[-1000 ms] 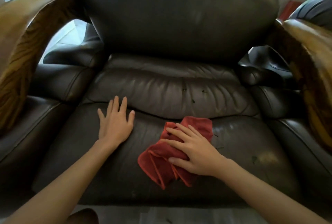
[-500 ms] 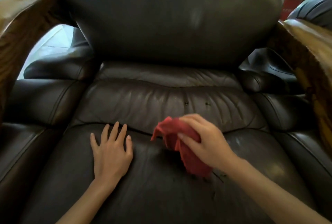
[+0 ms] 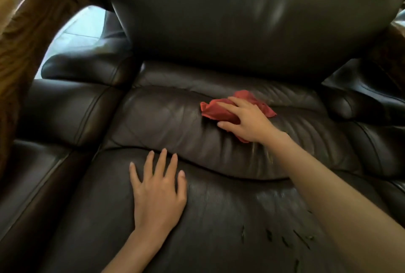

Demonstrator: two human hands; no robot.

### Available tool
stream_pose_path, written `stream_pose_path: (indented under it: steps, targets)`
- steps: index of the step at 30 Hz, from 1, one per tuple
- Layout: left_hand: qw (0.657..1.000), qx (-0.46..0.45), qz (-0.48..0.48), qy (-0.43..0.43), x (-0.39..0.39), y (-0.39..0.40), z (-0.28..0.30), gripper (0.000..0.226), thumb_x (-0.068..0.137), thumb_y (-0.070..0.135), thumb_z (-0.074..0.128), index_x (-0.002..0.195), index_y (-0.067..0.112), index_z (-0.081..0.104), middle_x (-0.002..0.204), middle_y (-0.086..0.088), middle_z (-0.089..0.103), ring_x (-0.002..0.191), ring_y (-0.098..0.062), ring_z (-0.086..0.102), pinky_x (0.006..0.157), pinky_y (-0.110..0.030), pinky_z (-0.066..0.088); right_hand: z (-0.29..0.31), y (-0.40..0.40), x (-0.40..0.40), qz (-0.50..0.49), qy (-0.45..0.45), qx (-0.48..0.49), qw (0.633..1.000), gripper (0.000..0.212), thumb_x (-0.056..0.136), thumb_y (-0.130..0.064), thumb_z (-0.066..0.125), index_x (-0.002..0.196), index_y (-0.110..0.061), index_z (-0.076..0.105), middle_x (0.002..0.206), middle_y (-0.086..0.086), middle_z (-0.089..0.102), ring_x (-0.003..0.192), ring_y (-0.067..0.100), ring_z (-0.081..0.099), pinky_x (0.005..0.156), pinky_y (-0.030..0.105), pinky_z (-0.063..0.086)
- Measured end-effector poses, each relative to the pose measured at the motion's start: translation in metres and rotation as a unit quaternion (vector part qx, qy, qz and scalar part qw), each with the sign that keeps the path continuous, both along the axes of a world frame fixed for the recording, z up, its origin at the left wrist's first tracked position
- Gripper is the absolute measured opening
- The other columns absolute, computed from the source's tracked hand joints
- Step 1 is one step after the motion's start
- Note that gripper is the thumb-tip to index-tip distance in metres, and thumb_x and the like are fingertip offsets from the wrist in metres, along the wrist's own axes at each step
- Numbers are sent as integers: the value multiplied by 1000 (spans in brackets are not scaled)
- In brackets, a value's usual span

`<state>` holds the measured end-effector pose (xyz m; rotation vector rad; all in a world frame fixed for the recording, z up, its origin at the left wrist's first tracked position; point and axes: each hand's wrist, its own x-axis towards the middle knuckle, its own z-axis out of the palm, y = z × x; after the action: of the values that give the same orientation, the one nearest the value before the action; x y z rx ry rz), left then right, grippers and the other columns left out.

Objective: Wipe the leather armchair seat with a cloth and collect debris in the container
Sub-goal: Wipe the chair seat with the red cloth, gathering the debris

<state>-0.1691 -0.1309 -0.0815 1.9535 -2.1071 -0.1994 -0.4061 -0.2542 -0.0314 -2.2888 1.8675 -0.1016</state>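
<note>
nearby, debris (image 3: 285, 237) btwn left hand (image 3: 158, 193) & right forearm (image 3: 341, 196).

A home living room is showing here: a padded dark leather armchair (image 3: 219, 218) with polished wooden armrests (image 3: 28, 38) is filling the view, pale tiled floor (image 3: 83, 29) showing behind.

Hidden and truncated regions. The right hand (image 3: 247, 122) covers the middle of the red cloth (image 3: 215, 111), so only its crumpled edges show — the far part is smeared by motion blur. The backrest (image 3: 252, 22) is cut off by the top edge of the frame; the wooden armrest (image 3: 26, 38) at upper left runs out of the left edge. Both forearms leave the frame at the bottom. Dark specks (image 3: 285, 240) at lower right are too small to identify.
</note>
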Motion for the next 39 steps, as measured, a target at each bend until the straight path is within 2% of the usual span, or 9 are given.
stream_pose_path:
  steps: [7,16,20,23,25,28,31,34,39]
  targets:
    - [1000,8,-12,17,4,2,4,54,89,41,26,128,20,57,140,-5,52,136,-27,37,111,-58,17,-7,39,-33,-24,7,-86,996,50,84,-48,59,130,-30,52,132,5,54,114,36,49,95,53,37]
    - [997,63,-45,0,2,2,10,51,94,43,29,139,23,42,152,-2,34,144,-26,16,113,-58,6,0,122,-54,-34,69,-62,995,49,82,-33,63,130,-35,51,126,6,50,104,31,45,83,46,47]
    - [995,66,-78,16,-15,2,14,55,94,45,30,145,24,30,156,-4,23,145,-27,12,113,-58,6,34,110,-66,-45,60,-62,995,49,80,-27,64,127,-36,53,122,6,51,108,31,48,87,42,46]
    - [990,43,-122,57,-41,4,15,55,94,42,34,145,23,28,157,-8,21,145,-27,13,114,-57,11,56,79,-76,-104,13,-113,988,55,78,-34,65,130,-37,48,124,6,52,112,32,50,89,45,47]
    - [986,38,-156,54,-58,1,12,56,95,43,32,146,23,25,158,-8,17,146,-25,10,115,-55,11,57,60,-82,-127,32,-91,987,63,78,-42,62,136,-37,38,131,7,50,117,35,49,93,47,45]
    - [981,28,-190,29,-76,-12,8,59,95,46,28,148,26,15,160,-6,7,146,-25,2,115,-55,8,34,49,-88,-141,68,37,987,69,82,-54,56,143,-38,28,152,7,30,136,40,29,109,57,27]
    - [980,24,-195,17,-83,-23,2,61,94,49,25,149,26,10,160,-5,3,146,-27,-4,114,-56,4,5,62,-85,-125,-6,5,992,61,86,-50,55,140,-27,37,152,12,30,140,36,22,116,52,12]
    - [982,17,-190,13,-83,-25,-2,62,93,51,23,149,25,13,160,-5,3,146,-26,-3,114,-56,3,-6,81,-79,-106,-24,-47,993,57,87,-44,56,138,-26,42,147,11,40,137,33,30,116,48,15]
    - [981,12,-194,17,-84,-25,-4,60,94,49,20,148,23,16,160,-6,6,146,-27,-2,115,-56,3,-10,131,-72,-107,-12,-34,994,55,85,-41,58,136,-32,43,146,4,41,134,35,35,115,45,23]
